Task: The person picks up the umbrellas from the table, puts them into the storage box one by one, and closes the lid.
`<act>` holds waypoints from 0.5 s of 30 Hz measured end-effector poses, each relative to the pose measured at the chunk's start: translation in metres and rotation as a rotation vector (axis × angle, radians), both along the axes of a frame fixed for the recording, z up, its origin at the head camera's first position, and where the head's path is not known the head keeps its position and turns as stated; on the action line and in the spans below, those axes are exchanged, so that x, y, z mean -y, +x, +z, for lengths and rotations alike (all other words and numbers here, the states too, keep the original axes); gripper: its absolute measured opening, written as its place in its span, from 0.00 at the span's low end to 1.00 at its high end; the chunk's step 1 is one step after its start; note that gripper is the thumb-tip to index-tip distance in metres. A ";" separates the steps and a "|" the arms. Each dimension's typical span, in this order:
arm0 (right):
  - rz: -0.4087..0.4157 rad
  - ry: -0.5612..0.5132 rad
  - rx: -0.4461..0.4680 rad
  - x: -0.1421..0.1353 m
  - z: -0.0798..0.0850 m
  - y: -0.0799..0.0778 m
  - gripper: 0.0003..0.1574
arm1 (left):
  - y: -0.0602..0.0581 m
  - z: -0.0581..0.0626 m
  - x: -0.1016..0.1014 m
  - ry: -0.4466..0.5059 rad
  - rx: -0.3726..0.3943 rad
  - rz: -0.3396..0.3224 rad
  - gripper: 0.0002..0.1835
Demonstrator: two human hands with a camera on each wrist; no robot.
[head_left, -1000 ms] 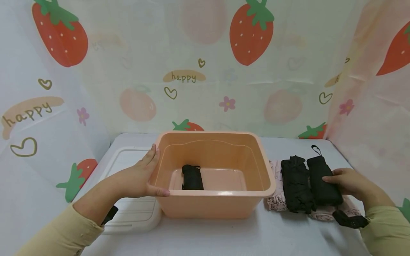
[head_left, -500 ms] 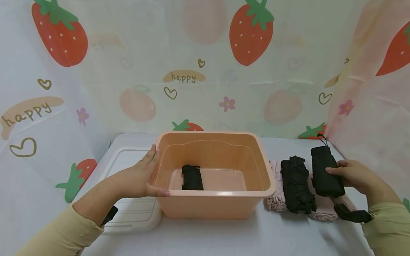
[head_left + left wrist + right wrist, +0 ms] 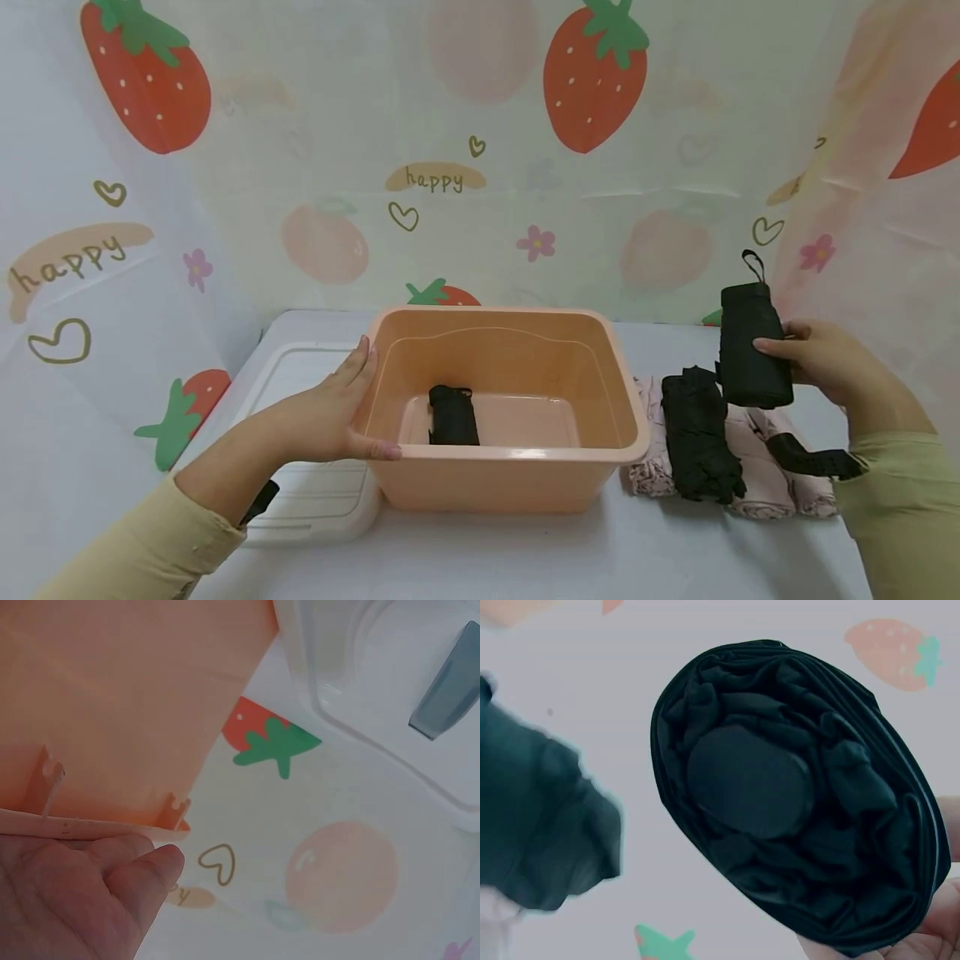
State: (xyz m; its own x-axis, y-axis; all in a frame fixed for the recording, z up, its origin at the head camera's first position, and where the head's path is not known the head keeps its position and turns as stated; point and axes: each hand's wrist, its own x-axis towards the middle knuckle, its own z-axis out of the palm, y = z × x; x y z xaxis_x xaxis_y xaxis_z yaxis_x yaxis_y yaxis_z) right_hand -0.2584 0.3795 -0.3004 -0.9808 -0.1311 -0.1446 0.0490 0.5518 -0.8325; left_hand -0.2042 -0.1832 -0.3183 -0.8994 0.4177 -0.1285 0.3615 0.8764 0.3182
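Note:
My right hand (image 3: 832, 358) grips a black folding umbrella (image 3: 753, 346) by its side, thumb across the front. It is held upright above the table, wrist loop on top; the right wrist view shows the umbrella's gathered folds (image 3: 855, 787) from its open end. My left hand (image 3: 330, 417) rests on the left rim of a peach plastic tub (image 3: 495, 479), fingers straight along the side and thumb at the front edge. The left wrist view shows that hand (image 3: 82, 892) against the rim's underside. Inside the tub lies a small black bundle (image 3: 453, 415), toward the left.
Right of the tub, another black umbrella (image 3: 697, 437) lies among pink rolled bundles (image 3: 759, 475). A white lid (image 3: 322, 500) lies partly under my left forearm, left of the tub. A printed strawberry sheet (image 3: 480, 233) hangs behind the table.
My right hand has lifted the black umbrella up off the pink bundles, uncovering them. The left hand and tub stay where they were; the head view has shifted slightly.

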 end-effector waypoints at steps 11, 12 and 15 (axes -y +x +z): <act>0.038 -0.001 -0.057 0.052 0.037 -0.021 0.39 | -0.001 0.000 -0.001 -0.024 -0.012 0.007 0.74; 0.040 0.002 -0.060 0.057 0.039 -0.022 0.39 | -0.001 0.000 -0.001 -0.031 -0.016 0.005 0.74; 0.045 0.025 -0.067 0.074 0.046 -0.025 0.40 | -0.001 0.003 -0.002 -0.065 -0.018 0.001 0.74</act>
